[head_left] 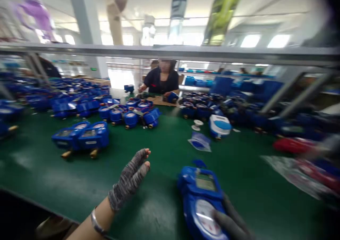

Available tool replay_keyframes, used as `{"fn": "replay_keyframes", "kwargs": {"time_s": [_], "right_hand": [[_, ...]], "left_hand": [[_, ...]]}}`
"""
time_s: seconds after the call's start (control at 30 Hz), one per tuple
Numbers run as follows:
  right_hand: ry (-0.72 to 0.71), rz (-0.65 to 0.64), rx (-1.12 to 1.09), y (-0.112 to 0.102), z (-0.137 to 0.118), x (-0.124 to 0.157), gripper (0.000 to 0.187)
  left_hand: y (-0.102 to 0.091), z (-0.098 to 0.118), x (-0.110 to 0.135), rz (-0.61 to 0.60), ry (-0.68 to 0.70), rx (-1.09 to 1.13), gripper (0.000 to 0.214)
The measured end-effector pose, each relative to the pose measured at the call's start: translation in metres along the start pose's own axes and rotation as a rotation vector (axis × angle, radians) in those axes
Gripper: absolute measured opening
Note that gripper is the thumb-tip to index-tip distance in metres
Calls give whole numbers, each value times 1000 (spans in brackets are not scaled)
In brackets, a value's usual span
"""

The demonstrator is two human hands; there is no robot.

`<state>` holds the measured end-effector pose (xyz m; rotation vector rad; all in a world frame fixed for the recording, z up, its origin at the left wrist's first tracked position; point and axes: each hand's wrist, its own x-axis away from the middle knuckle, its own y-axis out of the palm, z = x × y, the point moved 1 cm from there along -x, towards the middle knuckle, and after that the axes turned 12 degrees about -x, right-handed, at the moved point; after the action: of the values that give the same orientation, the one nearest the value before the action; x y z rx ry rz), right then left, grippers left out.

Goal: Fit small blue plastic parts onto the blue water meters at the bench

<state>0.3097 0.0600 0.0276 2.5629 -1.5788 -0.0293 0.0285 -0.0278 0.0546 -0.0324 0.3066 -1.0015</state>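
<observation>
My left hand, in a grey fingerless glove, is over the green table with its thumb apart from the fingers and nothing in it. To its right, a blue water meter with a small grey display and a round dial is at the near side. My right hand, gloved in grey and partly cut off by the lower edge, grips the meter's right side. Beyond my left hand stand two blue meters side by side with brass ends. A small blue piece lies behind the held meter.
Several blue meters crowd the far left, and more the far right. A white-and-blue device, a white spool and a plastic bag lie mid-table. Red bags lie right. Opposite sits a person; a shelf bar crosses above.
</observation>
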Motion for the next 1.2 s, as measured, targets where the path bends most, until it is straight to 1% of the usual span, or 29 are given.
{"fn": "replay_keyframes", "kwargs": {"time_s": [0.07, 0.1, 0.13, 0.17, 0.2, 0.23, 0.27, 0.33, 0.37, 0.43, 0.47, 0.53, 0.67, 0.73, 0.8, 0.87, 0.93, 1.0, 1.03, 1.1, 1.13, 1.2], "right_hand": [[11, 55, -38, 1, 12, 9, 49], [16, 48, -66, 4, 18, 8, 55], [22, 16, -95, 6, 24, 3, 60], [34, -39, -113, 6, 28, -5, 61], [36, -84, -105, 2, 31, -17, 60], [29, -105, -60, -6, 33, -32, 56], [18, -93, 38, -18, 35, -48, 51], [-113, 216, 404, -49, 37, -83, 37], [-136, 297, 584, -63, 39, -99, 32], [-121, 354, 713, -83, 44, -125, 24], [-106, 356, 746, -88, 47, -135, 21], [-87, 365, 797, -87, 51, -147, 17], [-74, 400, 880, -71, 49, -157, 8], [-71, 403, 882, -65, 44, -160, 9], [-75, 397, 857, -63, 39, -156, 11], [-93, 364, 805, -59, 33, -142, 12], [-158, 268, 636, -50, 25, -113, 15], [-229, 122, 371, -33, 15, -76, 17], [-222, 50, 282, -23, 10, -57, 16], [-177, -30, 246, -1, 2, -25, 9], [-158, -38, 270, 8, -1, -14, 5], [-155, -11, 336, 22, -6, -1, 3]], "left_hand": [[31, -11, 2, -231, -103, 56, 63], [42, -13, 4, -325, -162, 118, 68], [50, -13, 5, -396, -225, 195, 71], [56, -13, 7, -440, -285, 274, 72], [59, -11, 9, -451, -332, 338, 72], [61, -9, 10, -433, -359, 374, 71], [62, -8, 10, -400, -366, 383, 69], [63, -9, 12, -348, -354, 370, 65], [64, -11, 12, -334, -346, 366, 63], [66, -17, 14, -327, -337, 366, 61], [67, -20, 15, -331, -336, 368, 61], [70, -26, 15, -337, -331, 365, 60], [72, -30, 14, -321, -312, 353, 62], [72, -30, 14, -317, -309, 357, 64], [72, -30, 14, -312, -310, 358, 67], [71, -29, 15, -308, -303, 363, 69], [72, -27, 16, -303, -299, 372, 70], [72, -25, 16, -293, -300, 377, 70], [72, -24, 16, -293, -300, 377, 70], [73, -22, 15, -300, -298, 377, 69], [73, -21, 15, -301, -295, 376, 69], [73, -21, 14, -297, -284, 370, 69]]}}
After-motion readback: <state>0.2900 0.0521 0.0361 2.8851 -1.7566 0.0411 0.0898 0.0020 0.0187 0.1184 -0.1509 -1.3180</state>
